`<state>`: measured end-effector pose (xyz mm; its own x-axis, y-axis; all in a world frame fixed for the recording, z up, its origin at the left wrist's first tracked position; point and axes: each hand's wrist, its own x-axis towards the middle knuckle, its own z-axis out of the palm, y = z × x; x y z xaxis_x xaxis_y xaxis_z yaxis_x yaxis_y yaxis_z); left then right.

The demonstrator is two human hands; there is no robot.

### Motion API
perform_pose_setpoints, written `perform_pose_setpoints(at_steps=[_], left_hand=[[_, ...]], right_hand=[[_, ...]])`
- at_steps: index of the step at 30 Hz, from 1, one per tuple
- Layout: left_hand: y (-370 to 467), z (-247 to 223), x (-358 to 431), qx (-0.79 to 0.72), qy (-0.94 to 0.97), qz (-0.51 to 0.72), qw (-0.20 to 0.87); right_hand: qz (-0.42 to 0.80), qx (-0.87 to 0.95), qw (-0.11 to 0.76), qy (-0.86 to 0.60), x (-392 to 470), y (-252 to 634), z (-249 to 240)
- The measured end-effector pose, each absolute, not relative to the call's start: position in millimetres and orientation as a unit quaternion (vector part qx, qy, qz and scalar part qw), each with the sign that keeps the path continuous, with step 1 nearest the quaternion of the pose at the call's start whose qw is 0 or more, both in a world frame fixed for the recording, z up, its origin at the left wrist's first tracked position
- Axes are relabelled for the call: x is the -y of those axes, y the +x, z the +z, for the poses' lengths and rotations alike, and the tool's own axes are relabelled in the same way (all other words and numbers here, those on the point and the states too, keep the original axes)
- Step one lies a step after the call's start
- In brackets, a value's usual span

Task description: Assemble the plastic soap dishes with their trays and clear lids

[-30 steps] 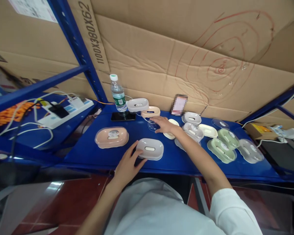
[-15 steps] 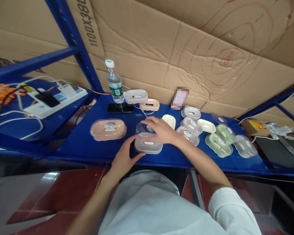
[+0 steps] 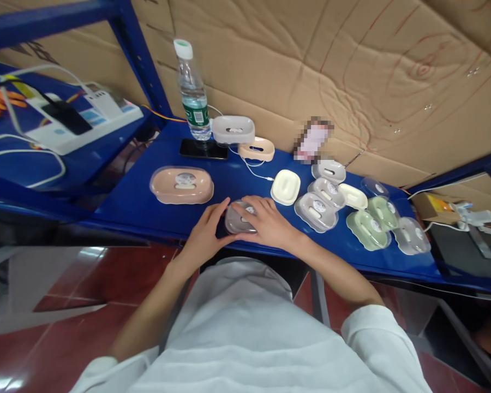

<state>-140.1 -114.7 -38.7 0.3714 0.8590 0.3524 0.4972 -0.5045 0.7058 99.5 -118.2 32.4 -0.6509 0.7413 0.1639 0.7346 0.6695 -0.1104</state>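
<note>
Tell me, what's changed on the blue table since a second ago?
The right hand has carried a clear lid toward the person, from near the small peach dish onto the gray dish. The left hand stays beside it. The bottle hasn't moved.

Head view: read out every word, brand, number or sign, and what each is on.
No text is legible.
Green bottle label: too small.
Round sticker on the clear lid under the right hand: partly covered, too small.
Stickers on the other lids: too small.
Black print on the cardboard, far left: blurred.
Propped-up screen: pixelated.
</note>
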Motion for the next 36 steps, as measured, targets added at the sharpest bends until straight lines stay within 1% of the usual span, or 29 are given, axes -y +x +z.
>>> perform_pose_setpoints(at_steps=[4, 10, 16, 21, 30, 33, 36], left_hand=[[-143.1, -39.4, 115.2, -0.426, 0.801, 0.34, 0.248], [-143.0, -38.4, 116.2, -0.423, 0.801, 0.347, 0.243], [-140.7, -35.4, 116.5, -0.429, 0.801, 0.331, 0.257], [-141.6, -32.2, 115.1, -0.426, 0.801, 0.328, 0.264], [-143.3, -34.5, 111.9, -0.428, 0.797, 0.328, 0.272], [-144.2, -34.4, 110.6, -0.437, 0.793, 0.319, 0.28], [-143.9, -32.5, 110.7, -0.441, 0.79, 0.312, 0.29]], right_hand=[[-0.009, 0.918, 0.077, -0.389, 118.7, 101.2, 34.0], [-0.034, 0.922, 0.064, -0.381, 121.3, 102.5, 34.2], [0.014, 0.914, 0.07, -0.4, 119.4, 103.9, 34.0], [0.051, 0.89, 0.068, -0.447, 120.7, 99.1, 36.2], [0.051, 0.871, 0.041, -0.486, 123.3, 89.6, 42.0], [0.044, 0.87, 0.055, -0.488, 124.3, 88.2, 35.7], [0.044, 0.874, 0.113, -0.47, 124.5, 90.5, 27.3]])
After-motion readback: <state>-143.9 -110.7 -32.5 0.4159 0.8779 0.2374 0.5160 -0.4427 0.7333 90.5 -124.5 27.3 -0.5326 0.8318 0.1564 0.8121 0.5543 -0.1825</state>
